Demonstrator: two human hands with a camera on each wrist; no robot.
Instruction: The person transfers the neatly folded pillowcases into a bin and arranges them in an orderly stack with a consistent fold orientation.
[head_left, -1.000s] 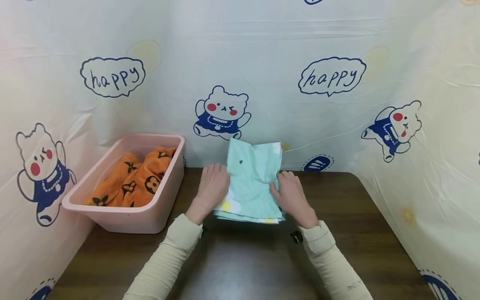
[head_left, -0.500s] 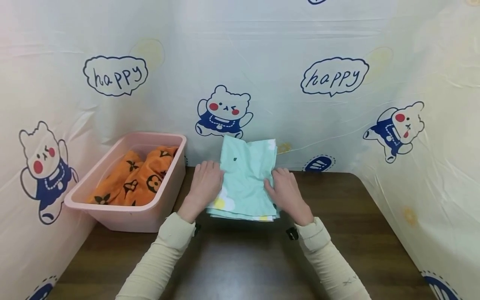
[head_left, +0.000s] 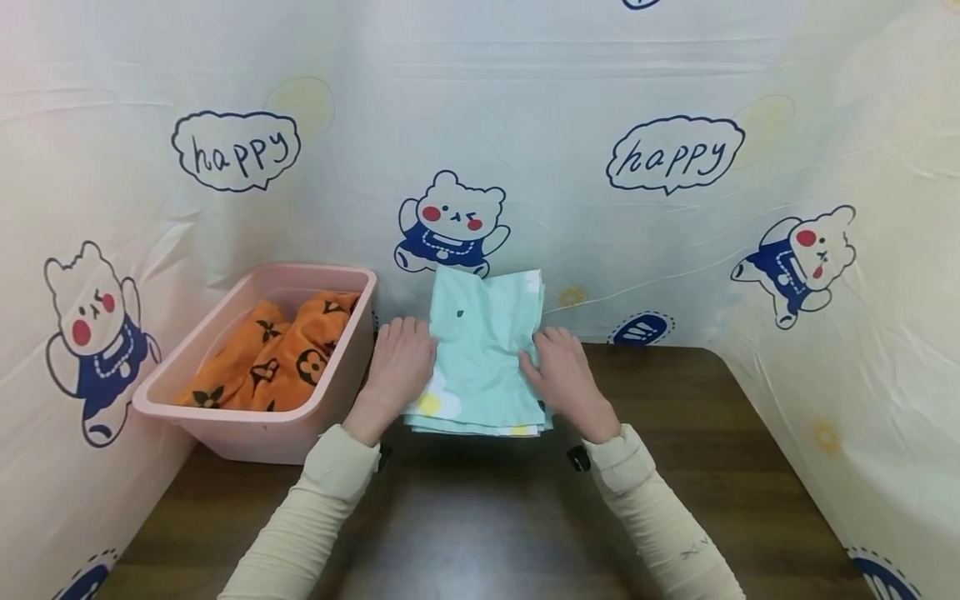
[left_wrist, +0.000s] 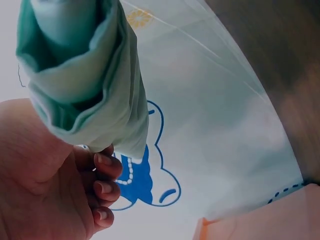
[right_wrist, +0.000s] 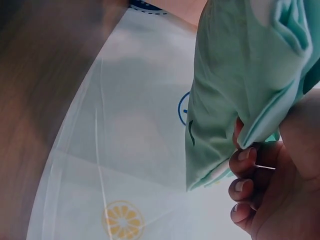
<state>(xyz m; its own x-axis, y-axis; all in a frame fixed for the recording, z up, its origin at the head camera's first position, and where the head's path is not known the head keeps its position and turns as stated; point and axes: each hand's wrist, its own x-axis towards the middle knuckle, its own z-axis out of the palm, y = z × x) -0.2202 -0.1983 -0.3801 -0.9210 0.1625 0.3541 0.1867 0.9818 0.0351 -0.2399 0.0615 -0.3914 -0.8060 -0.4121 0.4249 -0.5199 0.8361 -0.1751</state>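
Note:
A folded mint-green cloth [head_left: 486,358], printed with white flowers with yellow centres, is held up over the table, its far edge overlapping the backdrop. My left hand [head_left: 397,362] grips its left side and my right hand [head_left: 564,375] its right side, thumbs on top. From the left wrist view, the cloth's stacked folds [left_wrist: 90,100] show end-on, with curled fingertips [left_wrist: 106,187] beneath them. In the right wrist view the fingers [right_wrist: 242,186] curl under the cloth's layered edge.
To the left stands a pink plastic tub [head_left: 296,431] containing orange fabric [head_left: 277,367] with dark motifs. Under everything is a dark brown wooden table [head_left: 480,517]. A white backdrop [head_left: 562,100] with printed bears and "happy" bubbles rises behind and at both sides.
Both hands have carried the folded cloth leftward, nearer the pink tub, keeping their grip on its two sides. The tub and its orange fabric stay in place.

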